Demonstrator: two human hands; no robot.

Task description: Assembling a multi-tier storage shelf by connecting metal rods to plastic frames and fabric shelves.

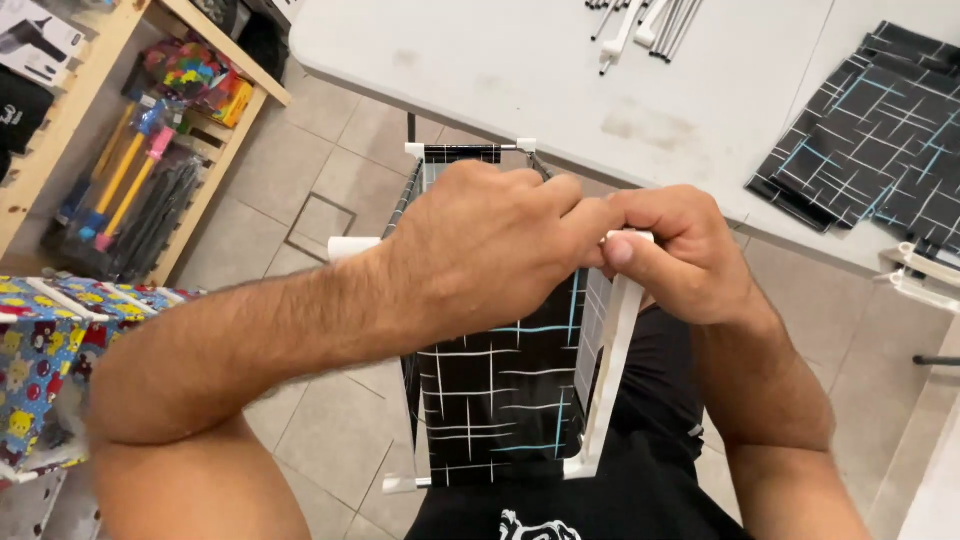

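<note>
**Both hands closed on a half-built fabric box frame**

Right over the person's lap sits a small box frame (500, 400) of white rods and plastic corner pieces, with black fabric printed in white and pale blue lines stretched across it. It is held in the air between the knees and the table edge, its far end tipped away from the person. The left hand (480, 250) lies across the top of the frame, fingers curled down and closed over the fabric and upper rod. The right hand (680, 255) meets it at the near right corner, thumb and forefinger pinched tight on the end of a white rod (612, 350) that runs down the frame's right side. The two hands touch at the knuckles.

Beyond the frame stands a white table (560, 70). At its far edge lies a loose bunch of rods (645, 25), and on its right side a stack of flat black patterned fabric panels (880, 130), matching the one on the frame. To the left, a wooden shelf (70, 110) holds bright packaged toys (190, 75), and nearer, at the left edge, is a box covered in colourful cartoon-print fabric (40, 360). The floor (300, 190) is beige tile.
</note>
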